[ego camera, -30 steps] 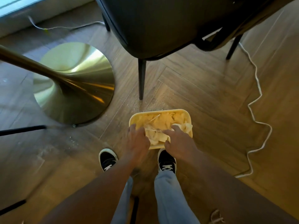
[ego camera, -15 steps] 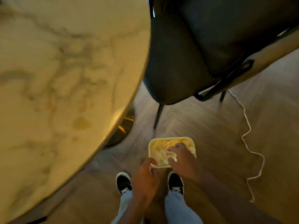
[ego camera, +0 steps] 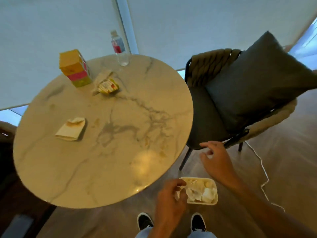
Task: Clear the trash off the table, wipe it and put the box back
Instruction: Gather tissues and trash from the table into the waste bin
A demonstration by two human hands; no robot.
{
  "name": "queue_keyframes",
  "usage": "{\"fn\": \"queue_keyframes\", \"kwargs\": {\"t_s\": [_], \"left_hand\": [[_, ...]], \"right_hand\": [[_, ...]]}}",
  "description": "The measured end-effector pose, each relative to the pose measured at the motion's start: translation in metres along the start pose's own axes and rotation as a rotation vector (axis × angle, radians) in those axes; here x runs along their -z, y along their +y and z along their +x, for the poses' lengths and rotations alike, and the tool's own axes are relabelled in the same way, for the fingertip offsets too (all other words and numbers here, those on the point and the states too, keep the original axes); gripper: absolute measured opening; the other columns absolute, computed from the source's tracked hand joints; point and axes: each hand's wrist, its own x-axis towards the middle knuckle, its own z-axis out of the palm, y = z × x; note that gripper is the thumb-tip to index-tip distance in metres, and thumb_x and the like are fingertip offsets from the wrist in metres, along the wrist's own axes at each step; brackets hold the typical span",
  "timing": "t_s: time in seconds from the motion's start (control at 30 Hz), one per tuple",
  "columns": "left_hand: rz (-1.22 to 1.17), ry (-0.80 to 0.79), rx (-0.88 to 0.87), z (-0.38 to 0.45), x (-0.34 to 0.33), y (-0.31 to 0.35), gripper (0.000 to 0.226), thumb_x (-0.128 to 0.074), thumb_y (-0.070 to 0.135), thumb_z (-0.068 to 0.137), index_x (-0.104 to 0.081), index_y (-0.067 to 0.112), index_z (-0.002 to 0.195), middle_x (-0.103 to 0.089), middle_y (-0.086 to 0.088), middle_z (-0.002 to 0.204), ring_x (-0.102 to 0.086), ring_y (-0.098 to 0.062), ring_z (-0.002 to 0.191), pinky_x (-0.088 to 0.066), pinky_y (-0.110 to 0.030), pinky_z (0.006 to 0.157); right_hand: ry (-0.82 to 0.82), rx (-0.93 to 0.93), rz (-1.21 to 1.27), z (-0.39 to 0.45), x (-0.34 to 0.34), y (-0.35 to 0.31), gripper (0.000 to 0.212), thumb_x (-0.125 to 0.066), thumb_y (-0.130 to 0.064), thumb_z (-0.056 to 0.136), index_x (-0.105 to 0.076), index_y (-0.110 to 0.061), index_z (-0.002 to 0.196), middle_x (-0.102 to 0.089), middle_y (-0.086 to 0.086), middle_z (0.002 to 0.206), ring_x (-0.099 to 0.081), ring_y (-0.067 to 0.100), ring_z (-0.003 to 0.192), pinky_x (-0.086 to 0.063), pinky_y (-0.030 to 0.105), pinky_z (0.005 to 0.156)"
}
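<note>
Chair (ego camera: 207, 115): dark seat, woven back, it stands just beside the right edge of the tabletop.
Cushion (ego camera: 253, 86): grey, it leans on the chair back, tilted.
Water bottle (ego camera: 119, 47): upright at the far edge of the tabletop.
White cable (ego camera: 263, 170): it lies on the wooden floor (ego camera: 283, 152), right of the chair.
Shoes (ego camera: 145, 220): black, on the floor.

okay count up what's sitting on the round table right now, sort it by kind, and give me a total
On the marble table:
Cartons: 1, the yellow and pink carton
Bottles: 1, the clear water bottle
Crumpled wrappers: 1, the wrapper beside the carton
Napkins: 1, the stained folded napkin
Total: 4

The bin of trash stands on the floor, so it is not counted.
</note>
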Motion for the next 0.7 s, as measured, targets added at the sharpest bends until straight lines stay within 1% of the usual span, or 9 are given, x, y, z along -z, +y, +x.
{"fn": "queue_keyframes", "kwargs": {"t_s": [0.07, 0.13, 0.2, 0.3, 0.4, 0.47, 0.6, 0.7], "left_hand": [[-0.046, 0.045, -0.035, -0.004, 0.026, 0.007, 0.038, -0.062, 0.015, 0.078, -0.063, 0.052, 0.084, -0.065, 0.024, 0.089, -0.06, 0.004, 0.082, -0.043, -0.006, 0.071], [-0.086, 0.113, -0.067, -0.009, 0.056, 0.01, 0.041, -0.061, 0.016, 0.074, -0.062, 0.055, 0.086, -0.065, 0.026, 0.088, -0.062, 0.003, 0.074, -0.045, -0.01, 0.068], [-0.117, 0.157, -0.069, -0.011, 0.086, 0.008, 0.038, -0.062, 0.014, 0.073, -0.063, 0.049, 0.089, -0.067, 0.026, 0.086, -0.063, 0.0, 0.07, -0.048, -0.013, 0.067], [-0.136, 0.175, -0.049, -0.011, 0.131, 0.004, 0.044, -0.066, 0.004, 0.079, -0.064, 0.047, 0.087, -0.067, 0.027, 0.088, -0.064, -0.001, 0.073, -0.05, -0.015, 0.067], [-0.137, 0.211, -0.035, -0.007, 0.172, -0.001, 0.032, -0.066, 0.004, 0.08, -0.068, 0.035, 0.076, -0.069, 0.019, 0.085, -0.064, -0.002, 0.076, -0.053, -0.022, 0.072], [-0.134, 0.25, -0.041, -0.002, 0.196, -0.006, 0.029, -0.066, 0.005, 0.081, -0.068, 0.033, 0.08, -0.07, 0.017, 0.086, -0.064, -0.001, 0.076, -0.052, -0.023, 0.072], [-0.145, 0.284, -0.02, 0.011, 0.235, -0.015, 0.024, -0.066, 0.006, 0.083, -0.068, 0.03, 0.086, -0.069, 0.015, 0.089, -0.061, 0.004, 0.076, -0.048, -0.013, 0.068], [-0.146, 0.295, -0.002, 0.022, 0.26, -0.025, 0.025, -0.065, 0.007, 0.084, -0.067, 0.031, 0.088, -0.068, 0.013, 0.093, -0.061, 0.005, 0.077, -0.048, -0.011, 0.067]], "right_hand": [[-0.016, 0.08, 0.006, 0.001, 0.002, -0.033, 0.029, -0.064, -0.014, 0.089, -0.061, -0.02, 0.117, -0.046, 0.002, 0.129, -0.056, 0.009, 0.091, -0.039, 0.016, 0.079], [-0.051, 0.162, 0.008, 0.004, 0.001, -0.067, 0.026, -0.065, -0.014, 0.088, -0.062, -0.022, 0.113, -0.047, 0.002, 0.123, -0.056, 0.007, 0.083, -0.04, 0.017, 0.079], [-0.081, 0.209, 0.021, 0.009, -0.002, -0.102, 0.025, -0.066, -0.015, 0.087, -0.062, -0.026, 0.11, -0.047, 0.0, 0.12, -0.056, 0.007, 0.084, -0.042, 0.02, 0.08], [-0.114, 0.255, 0.029, 0.018, -0.012, -0.149, 0.024, -0.064, -0.019, 0.089, -0.061, -0.029, 0.11, -0.048, -0.003, 0.121, -0.055, 0.005, 0.087, -0.044, 0.021, 0.083], [-0.143, 0.292, 0.003, 0.028, -0.025, -0.186, 0.023, -0.063, -0.023, 0.09, -0.061, -0.028, 0.113, -0.049, -0.003, 0.124, -0.055, 0.004, 0.085, -0.046, 0.023, 0.086], [-0.169, 0.307, -0.021, 0.033, -0.035, -0.207, 0.023, -0.062, -0.025, 0.091, -0.062, -0.025, 0.114, -0.051, 0.0, 0.124, -0.056, 0.006, 0.082, -0.046, 0.024, 0.086], [-0.222, 0.315, -0.097, 0.044, -0.056, -0.239, 0.026, -0.062, -0.026, 0.091, -0.064, -0.021, 0.116, -0.054, 0.004, 0.125, -0.057, 0.014, 0.091, -0.048, 0.032, 0.092], [-0.297, 0.335, -0.164, 0.058, -0.072, -0.259, 0.027, -0.062, -0.026, 0.091, -0.064, -0.019, 0.117, -0.058, 0.003, 0.123, -0.055, 0.013, 0.097, -0.047, 0.03, 0.09]]}}
